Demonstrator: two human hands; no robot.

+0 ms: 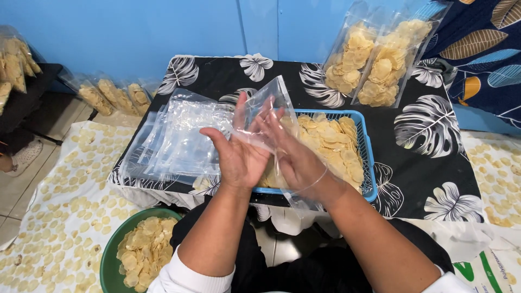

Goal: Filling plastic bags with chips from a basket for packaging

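My left hand [236, 149] and my right hand [290, 154] press a clear empty plastic bag [268, 103] between their flat palms, above the low table. The bag stands up past my fingertips and trails down over my right wrist. Just behind my hands is a blue plastic basket [369, 157] heaped with pale yellow chips [331, 144]. To the left of my left hand lies a loose stack of clear empty bags [179, 135].
Two filled chip bags [372, 59] lean on the blue wall at the table's back right. A green bowl of chips [138, 252] sits on the floor by my left knee. More filled bags [111, 95] lie at the left. The table [429, 163] has a black leaf-print cloth.
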